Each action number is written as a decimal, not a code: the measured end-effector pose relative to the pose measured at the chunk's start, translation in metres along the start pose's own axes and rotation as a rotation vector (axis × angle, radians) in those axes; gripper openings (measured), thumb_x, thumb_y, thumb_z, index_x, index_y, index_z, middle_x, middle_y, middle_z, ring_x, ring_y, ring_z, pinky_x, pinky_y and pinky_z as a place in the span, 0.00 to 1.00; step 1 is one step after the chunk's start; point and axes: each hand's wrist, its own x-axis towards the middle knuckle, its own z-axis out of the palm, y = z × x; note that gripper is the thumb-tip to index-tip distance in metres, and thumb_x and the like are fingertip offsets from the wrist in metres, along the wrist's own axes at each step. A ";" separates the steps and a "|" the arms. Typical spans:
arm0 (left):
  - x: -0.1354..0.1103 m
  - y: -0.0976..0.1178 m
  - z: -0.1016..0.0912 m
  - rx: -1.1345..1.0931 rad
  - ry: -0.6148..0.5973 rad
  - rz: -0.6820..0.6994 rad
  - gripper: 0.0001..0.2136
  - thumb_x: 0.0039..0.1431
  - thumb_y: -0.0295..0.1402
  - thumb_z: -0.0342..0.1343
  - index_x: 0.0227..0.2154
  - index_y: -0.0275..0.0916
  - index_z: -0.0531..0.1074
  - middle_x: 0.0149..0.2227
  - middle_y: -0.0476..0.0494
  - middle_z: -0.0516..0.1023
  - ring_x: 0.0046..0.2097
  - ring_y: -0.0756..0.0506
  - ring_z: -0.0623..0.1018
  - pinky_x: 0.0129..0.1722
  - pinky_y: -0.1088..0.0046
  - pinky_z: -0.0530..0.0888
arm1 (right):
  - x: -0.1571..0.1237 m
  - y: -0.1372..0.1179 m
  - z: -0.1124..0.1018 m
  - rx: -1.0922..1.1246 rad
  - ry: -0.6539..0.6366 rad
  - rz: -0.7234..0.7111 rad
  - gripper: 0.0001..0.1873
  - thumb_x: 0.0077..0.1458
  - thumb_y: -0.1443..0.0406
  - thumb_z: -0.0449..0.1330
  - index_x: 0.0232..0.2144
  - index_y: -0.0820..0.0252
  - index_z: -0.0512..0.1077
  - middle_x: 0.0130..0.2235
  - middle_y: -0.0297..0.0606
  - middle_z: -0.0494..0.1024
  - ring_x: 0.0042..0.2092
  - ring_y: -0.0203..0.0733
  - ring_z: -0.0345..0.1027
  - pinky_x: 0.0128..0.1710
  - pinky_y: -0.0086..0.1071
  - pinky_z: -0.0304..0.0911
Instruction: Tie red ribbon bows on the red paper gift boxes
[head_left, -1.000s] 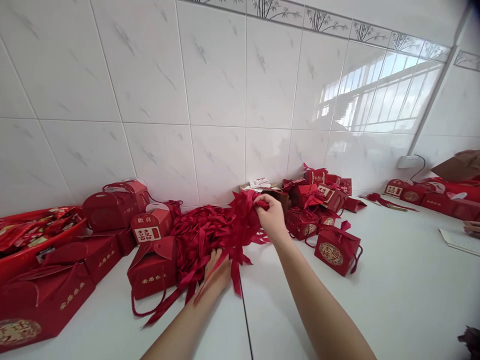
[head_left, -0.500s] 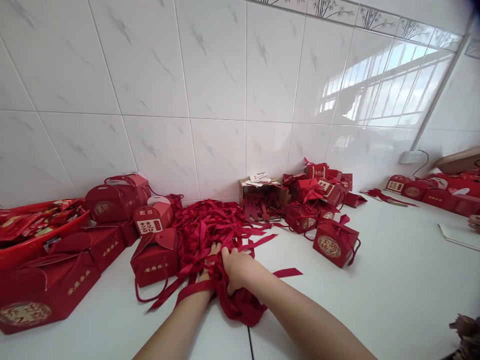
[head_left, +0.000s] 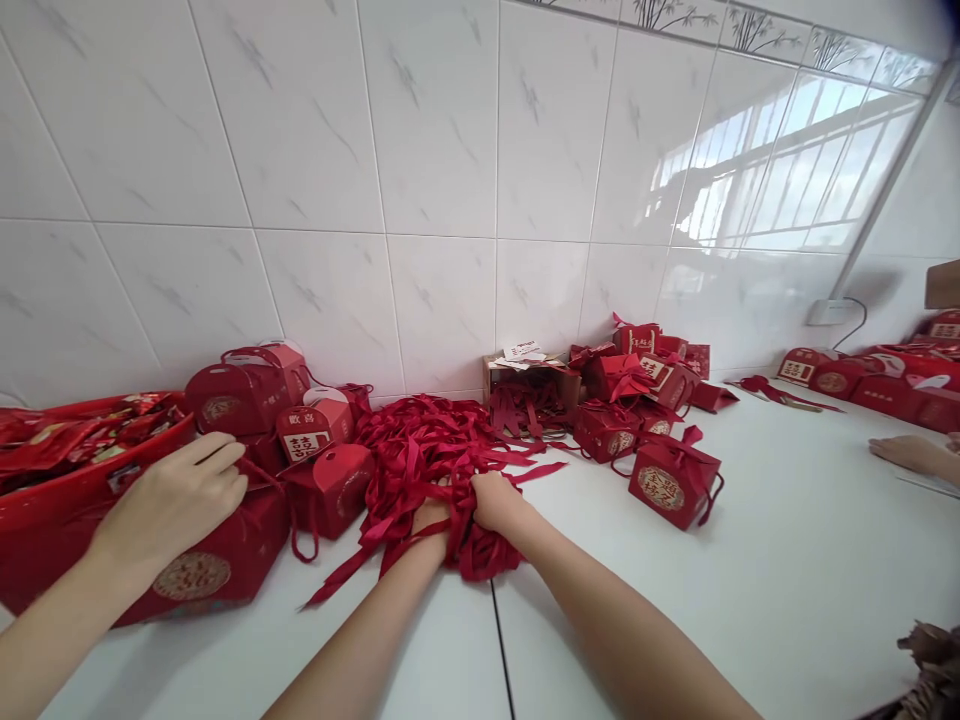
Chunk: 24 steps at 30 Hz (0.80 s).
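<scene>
A large tangled heap of red ribbons [head_left: 431, 430] lies on the white table against the wall. My left hand [head_left: 432, 512] reaches into its front edge, with ribbon strands over it; its fingers are buried. Just right of it, my right hand [head_left: 496, 502] is closed around a bunch of ribbons [head_left: 480, 555] that hangs down to the tabletop. Left of the heap stands a red gift box [head_left: 330, 490] with a cord handle. To the right sits another tied gift box [head_left: 673, 478] with a round gold emblem.
At left, another person's hand [head_left: 176, 495] is at a large red gift box [head_left: 247, 545] beside a red basin [head_left: 82, 480] of packets. A small carton [head_left: 495, 385] and piled gift boxes [head_left: 600, 430] stand behind. Another hand [head_left: 911, 453] rests at far right.
My hands have pushed slightly away from me, and the held ribbon bunch has drawn up toward the heap. Another person's hand has entered at left, and the boxes there have shifted.
</scene>
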 end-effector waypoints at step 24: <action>-0.033 0.024 -0.013 -0.042 -0.009 0.296 0.17 0.59 0.44 0.43 0.46 0.52 0.71 0.51 0.47 0.74 0.62 0.33 0.62 0.63 0.57 0.58 | -0.022 0.025 -0.095 0.373 0.684 -0.131 0.19 0.55 0.72 0.48 0.48 0.64 0.67 0.46 0.44 0.75 0.46 0.43 0.68 0.44 0.32 0.62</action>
